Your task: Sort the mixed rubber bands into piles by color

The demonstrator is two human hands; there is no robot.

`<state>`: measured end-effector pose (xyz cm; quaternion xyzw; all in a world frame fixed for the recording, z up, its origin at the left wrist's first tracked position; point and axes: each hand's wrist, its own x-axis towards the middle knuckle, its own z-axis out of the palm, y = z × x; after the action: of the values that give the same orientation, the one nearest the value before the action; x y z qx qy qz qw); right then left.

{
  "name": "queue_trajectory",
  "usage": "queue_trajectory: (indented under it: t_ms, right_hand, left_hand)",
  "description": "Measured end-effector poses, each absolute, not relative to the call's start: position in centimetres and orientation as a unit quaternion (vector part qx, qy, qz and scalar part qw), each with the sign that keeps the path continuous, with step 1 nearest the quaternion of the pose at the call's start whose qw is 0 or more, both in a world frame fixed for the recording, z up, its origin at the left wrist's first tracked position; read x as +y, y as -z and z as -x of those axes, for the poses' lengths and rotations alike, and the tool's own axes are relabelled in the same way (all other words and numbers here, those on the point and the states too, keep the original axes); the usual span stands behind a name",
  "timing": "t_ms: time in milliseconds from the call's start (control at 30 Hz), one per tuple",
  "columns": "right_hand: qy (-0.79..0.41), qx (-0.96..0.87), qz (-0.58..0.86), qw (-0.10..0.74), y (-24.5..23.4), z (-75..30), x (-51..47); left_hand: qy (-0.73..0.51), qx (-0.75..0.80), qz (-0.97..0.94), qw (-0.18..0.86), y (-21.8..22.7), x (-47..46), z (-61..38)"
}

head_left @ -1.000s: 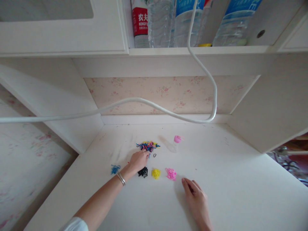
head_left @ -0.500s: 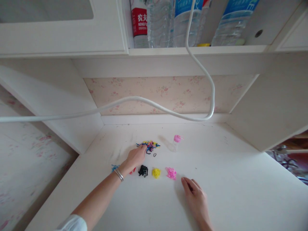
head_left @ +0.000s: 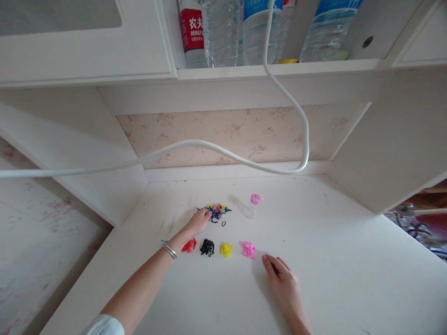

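- Red heap (head_left: 189, 245) on the worktop (head_left: 209, 298);
- left hand (head_left: 199, 221) at the mixed heap (head_left: 218, 212) of bands, grip bunched, its hold impossible to tell; picking seems in hand, the next move calling for one band teased free;
- black heap (head_left: 207, 247), yellow heap (head_left: 226, 250), pink heap (head_left: 247, 250);
- right hand (head_left: 282, 281) just beside, loosely curled, contents hidden.

Reads 农夫 in large white characters on the red rectangular label (head_left: 192, 30) of a clear cylindrical plastic bottle (head_left: 194, 58), between 11 and 12 o'clock. Continues beneath with NONGF in white capitals, then breaks off at a partly covered letter. Ends in a smaller white line of Chinese, too fine to read. Shows only illegible pale print on the upright blue bottle label (head_left: 256, 8), between 12 and 1 o'clock, and the slanted blue bottle label (head_left: 335, 9), between 1 and 2.
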<state>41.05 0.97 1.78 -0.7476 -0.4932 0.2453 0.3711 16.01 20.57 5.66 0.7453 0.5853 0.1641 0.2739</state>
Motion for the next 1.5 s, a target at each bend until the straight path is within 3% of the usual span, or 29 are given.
queue_trajectory:
  t_ms: [433, 800, 1233, 1500]
  right_hand:
    - [-0.241, -0.508, 0.743, 0.362, -2.3, -40.8, 0.9]
    - [-0.233, -0.511, 0.744, 0.361, -1.8, -40.9, 1.1]
    - [-0.217, -0.522, 0.736, 0.372, -2.5, -40.7, 1.0]
    - [-0.234, -0.514, 0.744, 0.357, -2.3, -40.9, 1.0]
  left_hand:
    - [-0.225, 0.579, -0.714, 0.323, -6.2, 19.9, -16.0]
    - [-0.188, 0.475, -0.819, 0.263, -9.2, 15.6, -19.0]
    - [-0.135, 0.422, -0.873, 0.205, -7.3, 9.7, -24.8]
    - [-0.231, 0.480, -0.817, 0.223, -9.6, 9.4, -20.0]
